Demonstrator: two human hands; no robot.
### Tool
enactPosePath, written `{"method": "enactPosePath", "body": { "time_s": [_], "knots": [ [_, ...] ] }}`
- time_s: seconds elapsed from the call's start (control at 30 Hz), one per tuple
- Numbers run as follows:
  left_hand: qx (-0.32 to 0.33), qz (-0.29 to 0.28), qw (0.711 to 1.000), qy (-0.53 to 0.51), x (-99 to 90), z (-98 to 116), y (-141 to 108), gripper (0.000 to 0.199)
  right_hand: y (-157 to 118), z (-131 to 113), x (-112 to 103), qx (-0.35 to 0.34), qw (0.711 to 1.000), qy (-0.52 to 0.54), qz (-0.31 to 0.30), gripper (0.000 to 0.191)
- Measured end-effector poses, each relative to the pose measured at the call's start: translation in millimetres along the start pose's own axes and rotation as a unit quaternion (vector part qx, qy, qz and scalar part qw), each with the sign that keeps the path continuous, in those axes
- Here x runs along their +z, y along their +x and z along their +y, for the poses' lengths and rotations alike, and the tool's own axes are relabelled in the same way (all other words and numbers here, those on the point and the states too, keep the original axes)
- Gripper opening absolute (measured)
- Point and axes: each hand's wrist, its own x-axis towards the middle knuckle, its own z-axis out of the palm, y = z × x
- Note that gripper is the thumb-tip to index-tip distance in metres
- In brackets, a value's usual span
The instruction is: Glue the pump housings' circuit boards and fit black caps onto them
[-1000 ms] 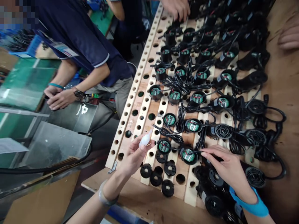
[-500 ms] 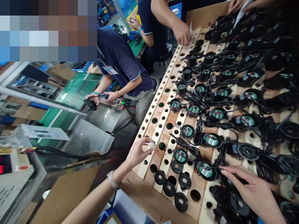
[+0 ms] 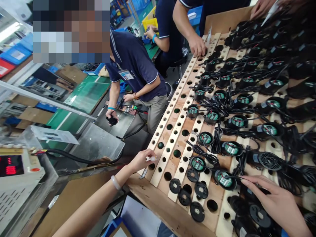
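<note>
My left hand [image 3: 143,159] pinches a small whitish piece [image 3: 151,158] above the near left edge of a wooden board [image 3: 163,171] drilled with round holes. On the right, the fingers of my right hand [image 3: 269,194] are closed on a black cable [image 3: 238,177] beside a round black housing [image 3: 225,179] with a green circuit board inside. Rows of similar housings with coiled black cables [image 3: 206,154] fill the board's middle and right. Several black round covers [image 3: 197,211] lie near the front edge.
Across the board a person's hand [image 3: 197,45] touches the far left edge; another holds a white pointed tool [image 3: 269,13]. A person in a navy shirt [image 3: 138,65] handles a black part at left. A device with a red display [image 3: 11,165] stands far left.
My left hand has moved left and slightly down with the whitish piece, toward the board's edge. My right hand keeps its hold on the cable. The view has shifted, moving the board rightward.
</note>
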Motion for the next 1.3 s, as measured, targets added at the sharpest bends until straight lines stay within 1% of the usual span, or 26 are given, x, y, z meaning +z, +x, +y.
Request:
{"method": "enactPosePath", "body": {
  "time_s": [0.13,0.2,0.27,0.33,0.37,0.4,0.43,0.47,0.5,0.53,0.57,0.6,0.63,0.67,0.7,0.73,0.8,0.83,0.9,0.97,1.03,1.1,1.13,1.2,1.23,1.3],
  "knots": [
    [0.019,-0.009,1.000,-0.011,7.8,-8,6,0.011,0,-5,1,0.008,1.000,0.009,-0.003,0.036],
    [0.026,-0.011,0.999,-0.019,7.3,-12,7,0.013,0,-6,1,0.010,1.000,0.010,-0.006,0.034],
    [0.029,-0.008,0.999,-0.017,-0.1,-14,3,0.022,-1,-9,-1,0.009,1.000,0.013,-0.008,0.033],
    [0.025,0.016,0.999,0.027,-15.4,-9,-8,0.029,-1,-12,-2,0.007,1.000,0.017,-0.008,0.032],
    [0.021,0.046,0.996,0.072,-24.9,-2,-17,0.027,0,-14,-3,0.005,1.000,0.019,-0.007,0.031],
    [0.015,0.096,0.986,0.133,-34.3,9,-27,0.021,0,-16,-3,0.003,1.000,0.021,-0.006,0.030],
    [0.017,0.176,0.965,0.194,-42.1,23,-36,0.016,0,-18,-3,0.001,1.000,0.024,-0.005,0.029],
    [0.031,0.272,0.932,0.238,-47.1,41,-45,0.011,1,-20,-3,-0.001,1.000,0.027,-0.005,0.028],
    [0.088,0.321,0.908,0.253,-48.1,62,-50,0.012,1,-21,-2,-0.003,0.999,0.031,-0.005,0.027],
    [0.163,0.315,0.903,0.241,-44.2,84,-53,0.015,2,-21,-2,-0.004,0.999,0.036,-0.004,0.026],
    [0.199,0.243,0.922,0.225,-35.2,106,-51,0.020,2,-21,-1,-0.004,0.999,0.040,-0.003,0.025],
    [0.241,0.151,0.933,0.221,-21.5,126,-45,0.022,2,-21,-1,-0.003,0.999,0.043,-0.002,0.024],
    [0.263,0.059,0.935,0.232,-4.0,144,-35,0.026,2,-20,0,-0.002,0.999,0.045,-0.002,0.023],
    [0.290,-0.020,0.922,0.255,15.9,158,-22,0.033,2,-19,0,-0.002,0.999,0.045,-0.004,0.022],
    [0.331,-0.068,0.898,0.280,36.7,168,-7,0.038,1,-19,0,-0.002,0.999,0.044,-0.006,0.021],
    [0.373,-0.095,0.874,0.296,56.7,174,7,0.038,0,-19,-1,-0.005,0.999,0.038,-0.010,0.020],
    [0.450,-0.134,0.829,0.304,90.2,174,32,0.030,-2,-20,-3,-0.017,1.000,0.018,-0.018,0.019],
    [0.473,-0.145,0.813,0.307,102.4,171,40,0.027,-3,-21,-4,-0.026,0.999,0.003,-0.022,0.020],
    [0.502,-0.156,0.793,0.308,116.9,161,50,0.023,-4,-25,-6,-0.047,0.998,-0.032,-0.029,0.021],
    [0.508,-0.163,0.789,0.304,120.3,154,51,0.023,-5,-31,-7,-0.061,0.996,-0.063,-0.034,0.021],
    [0.495,-0.171,0.802,0.289,116.1,152,49,0.023,-4,-37,-7,-0.059,0.994,-0.082,-0.032,0.024],
    [0.455,-0.185,0.834,0.252,108.1,154,45,0.024,-3,-41,-6,-0.044,0.995,-0.090,-0.020,0.027],
    [0.426,-0.192,0.857,0.216,103.7,156,43,0.027,-2,-42,-5,-0.038,0.995,-0.093,-0.014,0.027],
    [0.357,-0.192,0.908,0.103,95.4,162,40,0.042,-2,-42,-3,-0.036,0.994,-0.103,-0.003,0.025],
    [0.321,-0.182,0.929,0.038,92.1,166,39,0.049,-2,-42,-2,-0.042,0.993,-0.110,0.003,0.023],
    [0.247,-0.150,0.954,-0.082,87.8,173,38,0.057,-3,-41,0,-0.062,0.989,-0.131,0.020,0.021]
  ]
}}
